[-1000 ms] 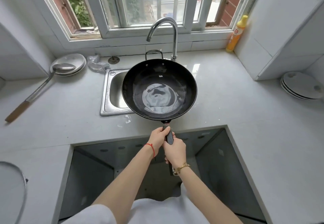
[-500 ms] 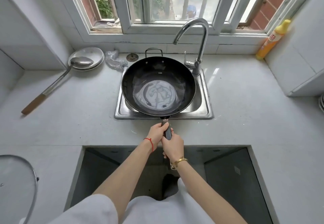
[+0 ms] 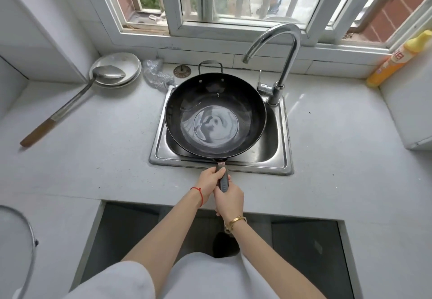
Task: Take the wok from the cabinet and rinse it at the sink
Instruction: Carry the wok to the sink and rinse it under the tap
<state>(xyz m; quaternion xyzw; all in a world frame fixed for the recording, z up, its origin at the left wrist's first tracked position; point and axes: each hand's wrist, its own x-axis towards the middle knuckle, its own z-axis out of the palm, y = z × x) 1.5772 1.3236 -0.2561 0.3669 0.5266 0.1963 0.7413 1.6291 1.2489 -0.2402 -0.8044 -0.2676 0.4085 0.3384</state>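
A black wok [image 3: 215, 116] with a shiny round bottom sits over the steel sink [image 3: 284, 160], covering most of the basin. Its long dark handle points toward me. My left hand [image 3: 208, 180] grips the handle close to the pan. My right hand [image 3: 228, 199] grips the handle just behind the left one. The curved chrome tap [image 3: 281, 65] rises at the sink's back right, its spout above the wok's far right rim. No water runs from it.
A long ladle [image 3: 70, 105] rests in stacked white plates [image 3: 121, 65] at back left. A steel scourer [image 3: 156, 74] and a drain plug [image 3: 182, 71] lie behind the sink. A yellow bottle [image 3: 397, 59] stands at right. A cutout [image 3: 131, 233] opens in the counter before me; a lid [image 3: 16, 247] lies at left.
I have carried the wok from left of the tap to over the sink and lowered it into the basin. Both hands stayed on the handle.
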